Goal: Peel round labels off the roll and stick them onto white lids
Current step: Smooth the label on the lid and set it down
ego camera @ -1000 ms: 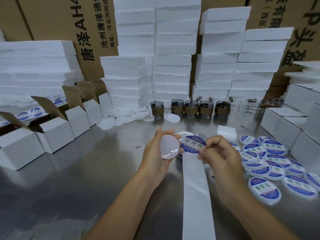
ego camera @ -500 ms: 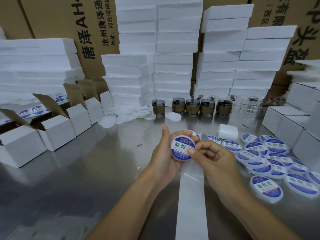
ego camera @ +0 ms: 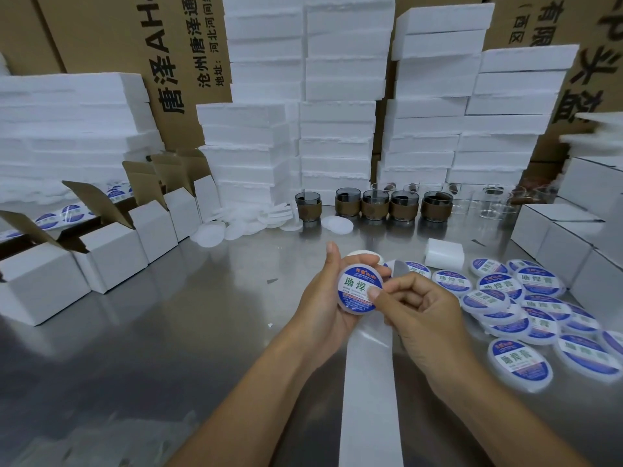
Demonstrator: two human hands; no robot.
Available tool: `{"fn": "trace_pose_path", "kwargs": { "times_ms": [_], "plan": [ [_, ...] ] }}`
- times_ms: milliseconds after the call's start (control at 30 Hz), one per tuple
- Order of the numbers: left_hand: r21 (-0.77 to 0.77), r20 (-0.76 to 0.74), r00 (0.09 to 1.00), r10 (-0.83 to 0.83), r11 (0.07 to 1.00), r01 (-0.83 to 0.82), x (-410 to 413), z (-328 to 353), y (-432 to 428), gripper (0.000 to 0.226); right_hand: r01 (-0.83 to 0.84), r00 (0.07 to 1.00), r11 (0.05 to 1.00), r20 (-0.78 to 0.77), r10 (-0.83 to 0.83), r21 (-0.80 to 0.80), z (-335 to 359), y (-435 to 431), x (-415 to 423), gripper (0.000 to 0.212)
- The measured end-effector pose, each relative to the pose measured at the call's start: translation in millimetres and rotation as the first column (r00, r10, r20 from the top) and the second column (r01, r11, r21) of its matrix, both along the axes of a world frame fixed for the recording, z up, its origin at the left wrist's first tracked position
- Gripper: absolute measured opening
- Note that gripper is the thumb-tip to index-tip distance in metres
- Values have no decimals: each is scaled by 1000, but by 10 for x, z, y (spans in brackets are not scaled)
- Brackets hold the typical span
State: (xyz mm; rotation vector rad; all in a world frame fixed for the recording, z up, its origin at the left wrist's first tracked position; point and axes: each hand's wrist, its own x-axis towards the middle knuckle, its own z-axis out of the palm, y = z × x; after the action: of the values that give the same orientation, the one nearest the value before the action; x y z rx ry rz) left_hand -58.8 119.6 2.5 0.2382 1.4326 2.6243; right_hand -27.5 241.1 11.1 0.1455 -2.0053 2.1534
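Pressing 助焊膏 label (ego camera: 358, 285) with curled right hand's (ego camera: 424, 313) thumb; left hand (ego camera: 322, 299) grips lid (ego camera: 350, 309).

One wide-angle camera on the head looks forward and down across the steel table (ego camera: 168, 348), close above the left hand (ego camera: 323, 308) and right hand (ego camera: 424, 318) at lower centre.
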Motion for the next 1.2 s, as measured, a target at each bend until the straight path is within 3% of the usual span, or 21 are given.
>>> {"fn": "trace_pose_path", "kwargs": {
  "times_ms": [333, 500, 667, 833, 967, 1100, 1200],
  "plan": [
    [-94, -8, 1000, 10, 996, -11, 45, 39, 14, 51, 30, 999, 998, -14, -29, 54, -12, 6, -5, 11],
    [-225, -116, 993, -12, 974, -15, 90, 29, 13, 30, 69, 998, 995, -10, -68, 71, -20, 18, -9, 14],
    [-221, -144, 989, -41, 975, 8, 95, 11, -3, 23, 110, 994, 989, -25, -108, 97, -40, 17, -8, 15],
    [-204, -128, 991, -23, 979, -4, 98, 12, 10, 21, 177, 983, 973, -80, -167, 146, -33, 18, -23, 33],
    [-190, -105, 993, -52, 981, 31, 116, 8, 47, 25, 210, 975, 933, -128, -180, 291, -22, 34, 4, 31],
    [-147, -91, 994, -62, 988, 49, 113, 0, 53, 28, 240, 969, 831, -169, -178, 502, -6, 52, 36, 37],
    [-94, -91, 993, -79, 993, 70, 105, 4, 60, 31, 191, 979, 902, -135, -150, 387, -3, 51, 17, 26]
  ]
}}
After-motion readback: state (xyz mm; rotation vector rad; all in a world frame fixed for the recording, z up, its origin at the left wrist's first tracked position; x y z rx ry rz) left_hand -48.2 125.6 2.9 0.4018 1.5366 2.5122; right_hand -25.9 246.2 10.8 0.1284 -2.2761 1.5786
